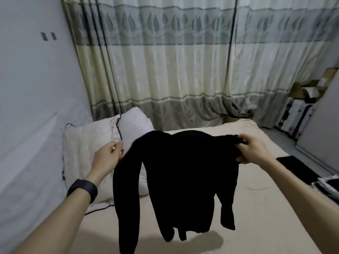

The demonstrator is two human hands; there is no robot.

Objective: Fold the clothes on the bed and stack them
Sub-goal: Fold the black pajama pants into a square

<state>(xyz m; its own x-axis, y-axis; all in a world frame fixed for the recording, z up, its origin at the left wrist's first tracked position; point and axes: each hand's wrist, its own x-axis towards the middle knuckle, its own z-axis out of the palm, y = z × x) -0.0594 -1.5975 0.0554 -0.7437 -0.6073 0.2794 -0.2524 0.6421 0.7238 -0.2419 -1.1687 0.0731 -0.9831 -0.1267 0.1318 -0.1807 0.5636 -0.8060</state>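
A black long-sleeved sweater (183, 180) hangs in the air above the beige bed (256, 208), its sleeves dangling down. My right hand (251, 151) grips the sweater's right shoulder, fingers curled round the bunched fabric. My left hand (108, 156) is at the left shoulder edge with fingers curled; the contact with the fabric is blurred. A folded black garment (297, 169) lies on the bed at the right, beside a small pile of black and white clothes (328, 186).
Two white pillows (88, 153) lie at the bed's left by the wall, with a black cable (119, 129) across them. Curtains (165, 70) hang behind the bed. A suitcase (295, 120) and cardboard boxes (311, 88) stand at the far right.
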